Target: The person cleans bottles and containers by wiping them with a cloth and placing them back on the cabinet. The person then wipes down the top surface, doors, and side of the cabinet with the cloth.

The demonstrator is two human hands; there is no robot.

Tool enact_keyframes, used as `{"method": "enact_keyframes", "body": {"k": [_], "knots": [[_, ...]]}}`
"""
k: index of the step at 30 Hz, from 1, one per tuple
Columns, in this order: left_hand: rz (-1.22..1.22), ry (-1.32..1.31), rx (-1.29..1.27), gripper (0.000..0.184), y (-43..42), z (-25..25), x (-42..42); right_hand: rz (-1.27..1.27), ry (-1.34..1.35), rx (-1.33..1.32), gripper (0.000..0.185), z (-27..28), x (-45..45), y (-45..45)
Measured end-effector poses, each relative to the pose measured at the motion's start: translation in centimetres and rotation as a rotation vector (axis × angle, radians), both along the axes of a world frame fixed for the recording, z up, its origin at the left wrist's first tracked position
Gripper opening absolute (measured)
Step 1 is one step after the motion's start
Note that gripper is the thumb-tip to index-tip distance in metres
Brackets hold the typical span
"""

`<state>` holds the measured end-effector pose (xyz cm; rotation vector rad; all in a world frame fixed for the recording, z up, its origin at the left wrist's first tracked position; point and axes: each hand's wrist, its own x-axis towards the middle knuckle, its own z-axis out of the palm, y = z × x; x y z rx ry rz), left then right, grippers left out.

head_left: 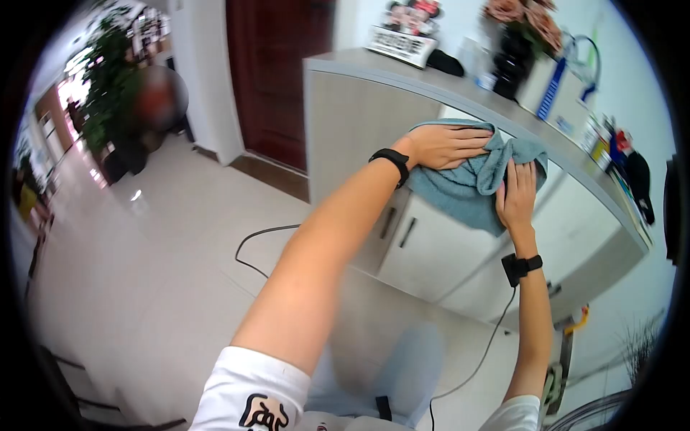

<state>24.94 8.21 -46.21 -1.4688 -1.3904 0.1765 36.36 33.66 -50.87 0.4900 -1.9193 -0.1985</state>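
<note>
A grey-green towel [460, 190] is bunched and folded between my two hands in front of the cabinet. My left hand [453, 146] lies over its upper left part, fingers together and pointing right, and its thumb is hidden. At the towel's right side my right hand [517, 192] has its fingers pointing up, pressed onto the cloth. Both hands hold the towel, and its lower edge hangs below them. Whether it touches the cabinet behind, I cannot tell. Each wrist wears a black band, and a cable runs down from the right one.
The grey cabinet [366, 108] has pale doors with dark handles. On its top stand a sign with figurines [402, 44], a dark vase of flowers [512, 57] and several small items. A black cable [244, 241] lies on the floor. Left are a brown door [277, 79] and a plant [108, 86].
</note>
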Motion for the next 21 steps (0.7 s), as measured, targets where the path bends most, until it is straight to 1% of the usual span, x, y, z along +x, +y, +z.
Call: {"method": "enact_keyframes", "body": {"k": [1,2,5,6,9,10,13,14,17,20,21], "knots": [[0.001,-0.045,0.047,0.047,-3.0,-0.5,-0.9,0.026,-0.025,0.031,0.052,0.3,-1.0,-2.6],[0.033,-0.024,0.119,0.044,-5.8,-0.8,-1.5,0.0,0.009,0.035,0.052,0.4,-2.0,-5.0],[0.265,-0.123,0.286,0.046,-13.6,-2.2,-2.4,0.01,0.061,0.041,0.053,1.0,-4.8,-11.4],[0.277,-0.146,0.382,0.05,-15.8,-3.2,-3.5,-0.006,0.056,0.04,0.053,1.0,-5.5,-13.3],[0.529,-0.325,0.684,0.055,-19.4,-7.3,-4.3,0.038,0.026,0.054,0.053,-0.3,-8.3,-18.5],[0.514,-0.324,0.778,0.058,-19.4,-8.9,-4.8,0.036,0.019,0.065,0.055,-0.8,-8.9,-20.0],[0.524,-0.443,0.985,0.059,-18.3,-13.3,-5.1,0.026,-0.018,0.044,0.054,-2.9,-10.4,-22.2],[0.454,-0.502,1.042,0.058,-18.1,-15.1,-5.4,0.022,-0.038,0.037,0.054,-3.5,-10.8,-22.8],[0.571,-0.627,1.049,0.057,-17.4,-20.8,-4.2,0.066,-0.056,0.113,0.052,-5.3,-11.2,-23.9],[0.595,-0.699,0.94,0.059,-17.7,-23.9,-0.4,0.164,-0.168,0.242,0.051,-8.5,-12.0,-24.5],[0.703,-0.704,0.823,0.06,-18.0,-25.4,-0.2,0.196,-0.193,0.292,0.051,-9.5,-12.5,-24.6]]}}
